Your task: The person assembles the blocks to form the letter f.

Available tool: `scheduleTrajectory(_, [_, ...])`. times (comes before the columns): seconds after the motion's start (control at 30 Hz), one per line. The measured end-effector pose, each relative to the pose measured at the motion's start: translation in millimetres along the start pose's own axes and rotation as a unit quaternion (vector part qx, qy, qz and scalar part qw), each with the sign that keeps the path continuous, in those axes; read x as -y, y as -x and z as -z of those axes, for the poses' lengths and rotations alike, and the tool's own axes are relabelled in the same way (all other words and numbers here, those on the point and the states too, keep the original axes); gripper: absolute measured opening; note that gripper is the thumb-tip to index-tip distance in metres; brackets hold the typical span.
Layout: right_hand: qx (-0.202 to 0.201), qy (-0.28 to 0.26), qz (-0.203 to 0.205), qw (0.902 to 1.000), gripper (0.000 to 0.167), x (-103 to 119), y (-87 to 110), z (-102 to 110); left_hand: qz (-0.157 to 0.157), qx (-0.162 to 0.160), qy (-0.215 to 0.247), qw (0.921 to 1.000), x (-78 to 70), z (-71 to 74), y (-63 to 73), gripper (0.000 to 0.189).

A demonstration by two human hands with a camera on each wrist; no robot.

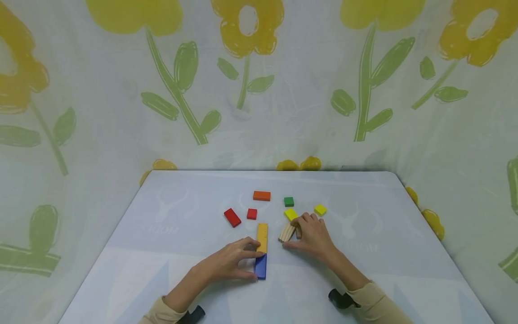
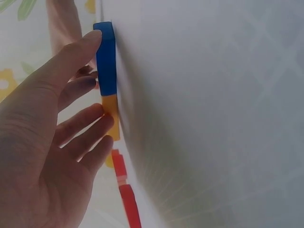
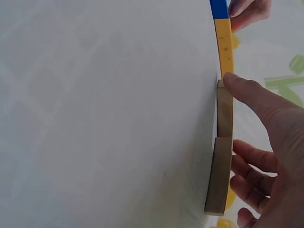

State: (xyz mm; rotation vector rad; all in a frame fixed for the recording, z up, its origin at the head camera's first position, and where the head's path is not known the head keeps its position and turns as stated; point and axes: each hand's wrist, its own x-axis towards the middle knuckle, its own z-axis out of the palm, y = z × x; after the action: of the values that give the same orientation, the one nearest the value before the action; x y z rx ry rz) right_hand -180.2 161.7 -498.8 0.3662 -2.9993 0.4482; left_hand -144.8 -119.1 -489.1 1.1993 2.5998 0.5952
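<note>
A yellow-orange block (image 1: 262, 236) and a blue block (image 1: 261, 267) lie end to end on the table. My left hand (image 1: 232, 261) pinches the blue block lengthwise, thumb at its near end and index finger by the joint; other fingertips touch the yellow-orange block (image 2: 112, 121). To the right, a natural wood block (image 1: 286, 233) is between the thumb and index finger of my right hand (image 1: 311, 236). A second wooden block (image 3: 219, 175) stands beside it, partly under that hand. In the right wrist view, the thumb presses the end of the nearer wooden block (image 3: 225, 111).
Beyond the hands lie a red rectangular block (image 1: 232, 218), a red square block (image 1: 252, 213), an orange block (image 1: 261, 196), a green block (image 1: 289, 201), and two yellow blocks, one nearer (image 1: 290, 214) and one at the right (image 1: 320, 209). A flower-printed curtain (image 1: 283, 126) hangs behind the table (image 1: 170, 243).
</note>
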Motion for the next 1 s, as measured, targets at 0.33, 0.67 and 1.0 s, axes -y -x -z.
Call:
scheduleTrajectory(0.33, [0.000,-0.021,0.009,0.9997,0.066,1.3,-3.0,-1.4,0.005,0.004,0.002,1.0000,0.1,-0.7,0.9,0.055])
scheduleTrajectory(0.67, [-0.007,-0.050,0.030,0.9983,0.066,1.9,-11.7,2.1,-0.002,-0.007,-0.010,0.9999,1.3,-2.2,1.9,0.055])
scheduleTrajectory(1.0, [0.008,-0.082,0.041,0.9958,0.062,1.4,-36.3,7.6,0.000,-0.008,-0.006,0.9999,1.4,-1.5,1.2,0.057])
